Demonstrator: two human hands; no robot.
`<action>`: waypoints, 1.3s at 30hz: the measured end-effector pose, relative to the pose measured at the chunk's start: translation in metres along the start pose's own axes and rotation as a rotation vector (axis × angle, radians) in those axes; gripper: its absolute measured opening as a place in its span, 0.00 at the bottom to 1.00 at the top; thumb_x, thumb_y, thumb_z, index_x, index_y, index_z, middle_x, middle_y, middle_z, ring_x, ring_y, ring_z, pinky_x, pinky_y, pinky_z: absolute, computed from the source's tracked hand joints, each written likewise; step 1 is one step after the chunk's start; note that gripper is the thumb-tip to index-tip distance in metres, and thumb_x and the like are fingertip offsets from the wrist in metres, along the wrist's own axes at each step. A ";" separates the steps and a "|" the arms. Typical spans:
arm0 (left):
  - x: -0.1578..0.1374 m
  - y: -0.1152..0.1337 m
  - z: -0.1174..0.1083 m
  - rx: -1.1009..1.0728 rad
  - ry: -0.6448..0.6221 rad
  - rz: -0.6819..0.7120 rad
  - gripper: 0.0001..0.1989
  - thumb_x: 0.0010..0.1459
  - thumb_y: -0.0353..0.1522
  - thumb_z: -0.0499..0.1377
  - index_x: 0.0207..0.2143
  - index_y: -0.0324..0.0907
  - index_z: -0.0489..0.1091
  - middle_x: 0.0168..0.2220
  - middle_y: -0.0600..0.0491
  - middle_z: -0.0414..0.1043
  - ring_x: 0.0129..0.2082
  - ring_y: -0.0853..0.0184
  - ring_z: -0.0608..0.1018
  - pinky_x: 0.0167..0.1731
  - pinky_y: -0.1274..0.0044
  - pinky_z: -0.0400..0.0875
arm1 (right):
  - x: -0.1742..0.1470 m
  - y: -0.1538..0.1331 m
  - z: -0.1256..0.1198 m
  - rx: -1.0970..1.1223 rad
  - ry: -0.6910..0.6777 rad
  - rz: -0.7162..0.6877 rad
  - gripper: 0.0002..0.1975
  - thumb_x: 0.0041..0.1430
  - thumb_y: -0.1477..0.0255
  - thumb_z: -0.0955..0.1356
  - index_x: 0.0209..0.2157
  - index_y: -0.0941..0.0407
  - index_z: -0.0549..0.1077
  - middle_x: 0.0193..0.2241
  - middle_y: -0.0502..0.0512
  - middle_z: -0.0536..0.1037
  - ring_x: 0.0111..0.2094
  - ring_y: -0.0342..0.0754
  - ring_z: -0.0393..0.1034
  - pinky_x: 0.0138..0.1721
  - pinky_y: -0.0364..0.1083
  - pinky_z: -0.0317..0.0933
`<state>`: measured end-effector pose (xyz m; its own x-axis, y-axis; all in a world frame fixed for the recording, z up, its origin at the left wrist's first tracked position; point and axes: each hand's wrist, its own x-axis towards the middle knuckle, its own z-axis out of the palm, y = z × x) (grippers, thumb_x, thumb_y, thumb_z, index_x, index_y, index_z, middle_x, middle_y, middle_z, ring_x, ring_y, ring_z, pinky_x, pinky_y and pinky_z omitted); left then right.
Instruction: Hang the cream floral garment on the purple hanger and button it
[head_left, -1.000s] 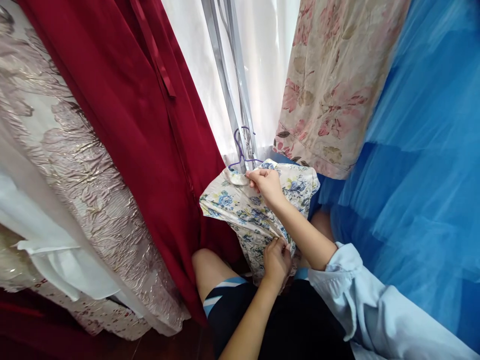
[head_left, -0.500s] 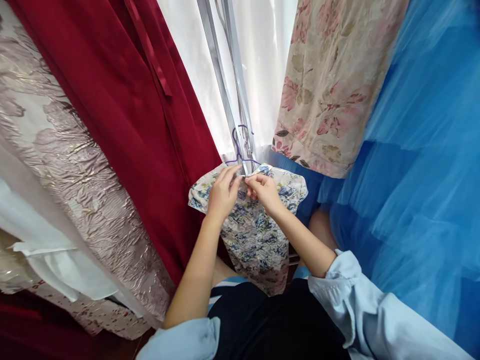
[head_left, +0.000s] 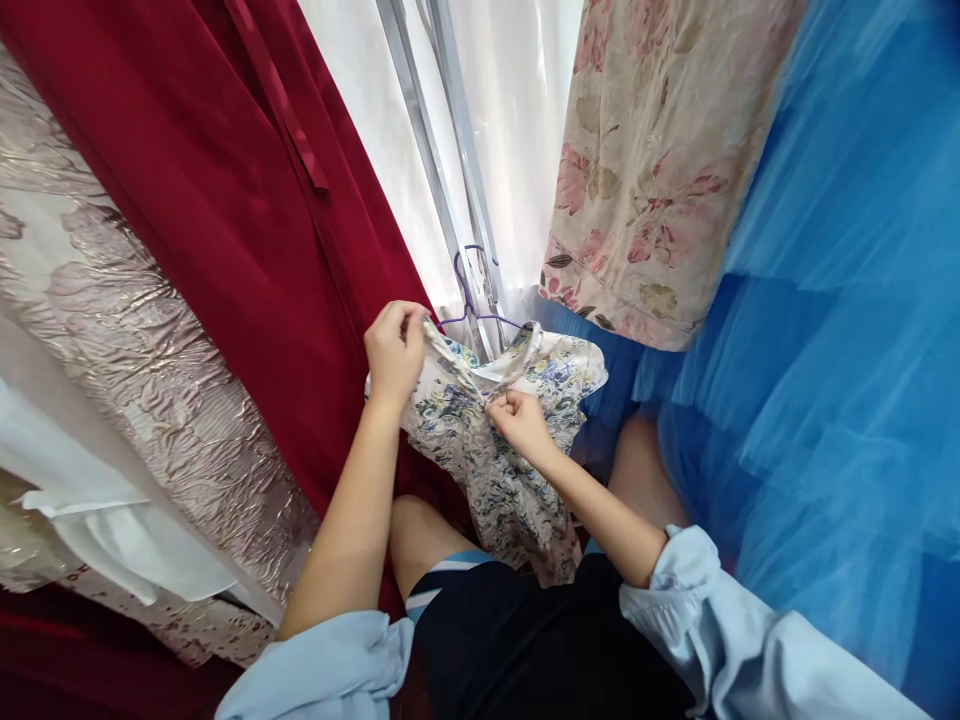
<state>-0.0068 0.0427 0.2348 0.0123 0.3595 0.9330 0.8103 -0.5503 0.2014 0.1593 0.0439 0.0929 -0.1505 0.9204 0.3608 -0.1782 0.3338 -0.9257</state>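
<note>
A child-sized floral dress [head_left: 517, 480], white with blue and yellow flowers, hangs on a purple hanger [head_left: 470, 312] in front of me. My left hand [head_left: 395, 352] pinches its left shoulder near the neckline. Lower down, at the middle of the neckline, my right hand [head_left: 519, 422] is closed on the front edge of the dress. The neckline is stretched between the hands, and a pale inner strip shows there. My fingers hide the exact bits of cloth they grip.
Grey metal bars [head_left: 439, 150] rise behind the hanger before a white curtain [head_left: 517, 90]. To the left hang a dark red garment [head_left: 225, 200] and a textured pale one [head_left: 172, 400]. Pink floral cloth [head_left: 637, 200] and blue tulle [head_left: 840, 400] hang on the right.
My hands were together at the neckline. The left has moved left to the dress's shoulder, while the right has come down a little; the neckline is now pulled wider.
</note>
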 end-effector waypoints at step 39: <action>-0.205 0.049 0.049 -0.943 -0.888 -0.812 0.37 0.54 0.62 0.56 0.48 0.41 0.74 0.46 0.44 0.76 0.50 0.55 0.76 0.50 0.68 0.70 | -0.083 -0.036 -0.072 0.068 -0.398 0.070 0.05 0.45 0.75 0.67 0.23 0.55 0.65 0.21 0.45 0.61 0.23 0.41 0.52 0.25 0.41 0.49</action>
<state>0.0588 -0.0207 0.0389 0.3773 0.9231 0.0746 0.1187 -0.1281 0.9846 0.2480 -0.0302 0.0876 -0.5267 0.7853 0.3254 -0.2164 0.2463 -0.9447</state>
